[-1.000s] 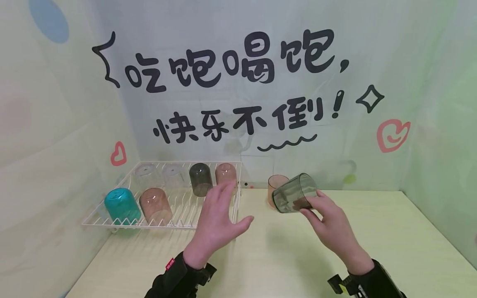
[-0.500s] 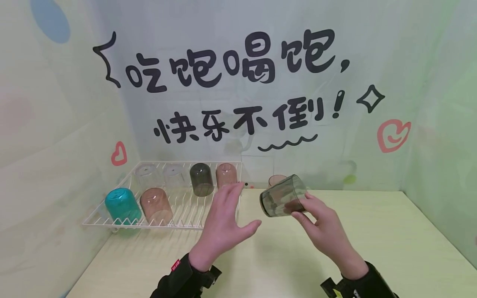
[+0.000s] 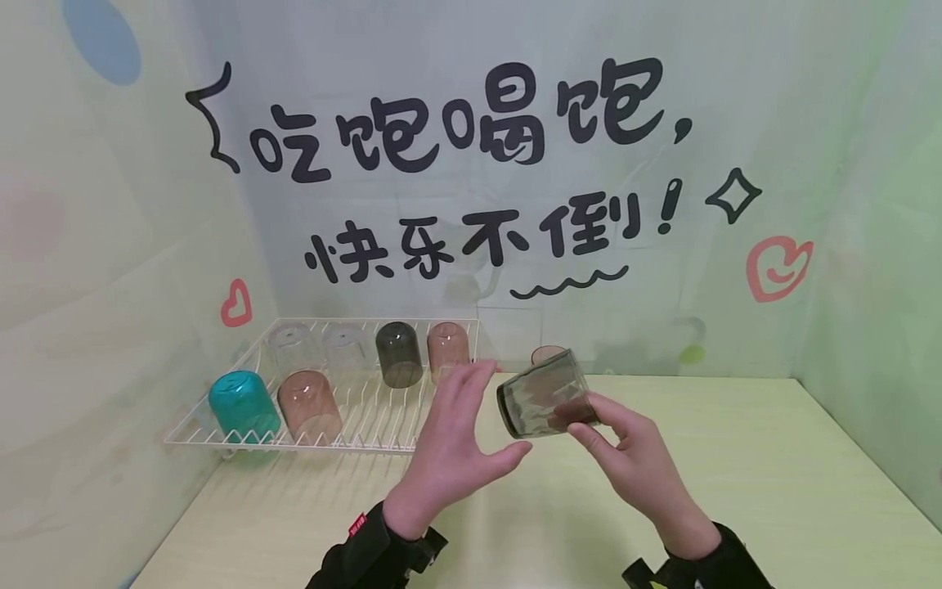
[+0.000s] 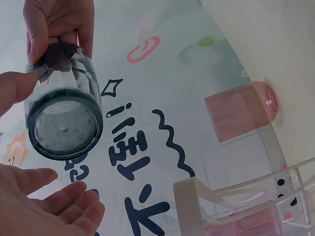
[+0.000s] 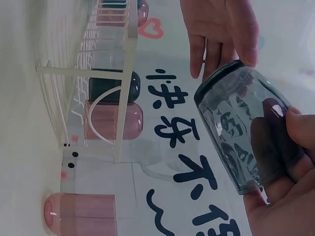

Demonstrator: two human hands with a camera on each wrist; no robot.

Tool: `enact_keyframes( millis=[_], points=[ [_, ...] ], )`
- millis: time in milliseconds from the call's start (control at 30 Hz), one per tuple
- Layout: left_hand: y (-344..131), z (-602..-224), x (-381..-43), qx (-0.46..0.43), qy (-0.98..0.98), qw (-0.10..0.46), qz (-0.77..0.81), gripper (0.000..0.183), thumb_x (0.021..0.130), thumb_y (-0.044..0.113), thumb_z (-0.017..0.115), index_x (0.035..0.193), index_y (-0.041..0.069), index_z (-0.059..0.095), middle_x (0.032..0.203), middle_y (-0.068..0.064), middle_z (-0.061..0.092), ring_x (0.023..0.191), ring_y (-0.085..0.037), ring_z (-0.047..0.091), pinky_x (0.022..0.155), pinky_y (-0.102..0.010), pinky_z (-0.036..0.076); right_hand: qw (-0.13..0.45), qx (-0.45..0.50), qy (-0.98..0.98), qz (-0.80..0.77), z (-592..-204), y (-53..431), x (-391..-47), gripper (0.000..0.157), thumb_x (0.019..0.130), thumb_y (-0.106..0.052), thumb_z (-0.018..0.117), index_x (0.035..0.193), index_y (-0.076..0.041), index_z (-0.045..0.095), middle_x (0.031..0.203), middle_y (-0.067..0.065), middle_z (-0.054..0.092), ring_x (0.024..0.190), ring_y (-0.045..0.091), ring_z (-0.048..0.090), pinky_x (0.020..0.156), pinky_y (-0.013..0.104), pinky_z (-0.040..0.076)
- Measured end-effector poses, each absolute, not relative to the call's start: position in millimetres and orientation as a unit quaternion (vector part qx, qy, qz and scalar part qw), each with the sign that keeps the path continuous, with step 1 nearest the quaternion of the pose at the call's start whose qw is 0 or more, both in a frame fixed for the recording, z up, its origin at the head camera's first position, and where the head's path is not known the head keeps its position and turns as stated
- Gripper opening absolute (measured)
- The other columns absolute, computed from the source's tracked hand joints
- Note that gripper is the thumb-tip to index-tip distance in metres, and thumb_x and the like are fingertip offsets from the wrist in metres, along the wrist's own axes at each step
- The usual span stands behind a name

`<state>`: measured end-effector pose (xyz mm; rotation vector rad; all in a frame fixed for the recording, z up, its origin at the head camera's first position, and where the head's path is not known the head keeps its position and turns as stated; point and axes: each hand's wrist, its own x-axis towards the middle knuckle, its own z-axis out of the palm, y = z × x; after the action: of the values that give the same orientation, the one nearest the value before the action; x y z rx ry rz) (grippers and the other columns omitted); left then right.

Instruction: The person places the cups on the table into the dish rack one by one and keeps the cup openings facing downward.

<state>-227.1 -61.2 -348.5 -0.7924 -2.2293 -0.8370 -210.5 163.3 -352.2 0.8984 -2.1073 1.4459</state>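
A grey-green drinking glass [image 3: 540, 397] is tilted on its side above the table, its base toward the left. My right hand [image 3: 636, 458] grips it near the rim, thumb on the near side and fingers behind, seen through the glass in the right wrist view. Close to the base, my left hand [image 3: 456, 454] is held up with fingers extended and thumb spread. In the left wrist view the glass base [image 4: 65, 125] faces the camera, and a gap shows between it and the lower fingers. Behind the glass a pink glass [image 4: 241, 110] stands upright on the table, mostly hidden in the head view.
A white wire rack [image 3: 375, 409] stands at the back left. Upside down in it are a teal glass [image 3: 244, 405], a pink glass [image 3: 309, 405], a dark glass [image 3: 398, 354], another pink glass [image 3: 447, 343] and two clear ones. A printed cloth hangs behind.
My right hand has brought the grey-green glass left and slightly down, toward my left hand. The left hand has shifted a little right. The racked glasses have stayed put.
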Motion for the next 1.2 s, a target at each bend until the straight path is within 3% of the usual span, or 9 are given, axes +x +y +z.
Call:
enact_keyframes(
  millis=[433, 800, 1000, 1200],
  points=[
    [-54, -344, -220, -0.310, -0.830, 0.299, -0.354, 0.090, 0.067, 0.042, 0.074, 0.142, 0.018, 0.032, 0.135, 0.000, 0.041, 0.123, -0.012, 0.035, 0.098, -0.038, 0.038, 0.188, 0.335, -0.705, 0.596, -354, 154, -208, 0.025, 0.086, 0.005, 0.053, 0.108, -0.002, 0.061, 0.099, 0.008, 0.065, 0.093, 0.018, 0.061, 0.085, 0.025, 0.047],
    [-51, -346, -220, -0.337, -0.794, 0.313, -0.399, 0.082, 0.069, 0.032, 0.076, 0.139, 0.016, 0.037, 0.128, -0.003, 0.046, 0.113, -0.014, 0.043, 0.085, -0.033, 0.046, 0.129, 0.339, -0.670, 0.648, -354, 155, -207, 0.022, 0.089, 0.003, 0.048, 0.109, 0.005, 0.057, 0.101, 0.005, 0.066, 0.095, 0.021, 0.061, 0.086, 0.030, 0.048],
    [-49, -345, -220, -0.335, -0.788, 0.283, -0.432, 0.078, 0.070, 0.033, 0.075, 0.138, 0.022, 0.038, 0.127, 0.004, 0.045, 0.108, -0.009, 0.044, 0.080, -0.027, 0.049, 0.124, 0.332, -0.669, 0.653, -353, 156, -206, 0.020, 0.090, 0.003, 0.048, 0.107, 0.005, 0.057, 0.099, 0.005, 0.066, 0.095, 0.021, 0.061, 0.086, 0.030, 0.048],
    [-49, -344, -218, -0.330, -0.784, 0.283, -0.442, 0.076, 0.069, 0.032, 0.076, 0.136, 0.022, 0.041, 0.127, 0.003, 0.046, 0.108, -0.010, 0.044, 0.078, -0.026, 0.049, 0.125, 0.330, -0.668, 0.655, -353, 156, -205, 0.022, 0.090, 0.002, 0.048, 0.110, 0.004, 0.056, 0.099, 0.005, 0.066, 0.094, 0.021, 0.061, 0.086, 0.029, 0.047]
  ],
)
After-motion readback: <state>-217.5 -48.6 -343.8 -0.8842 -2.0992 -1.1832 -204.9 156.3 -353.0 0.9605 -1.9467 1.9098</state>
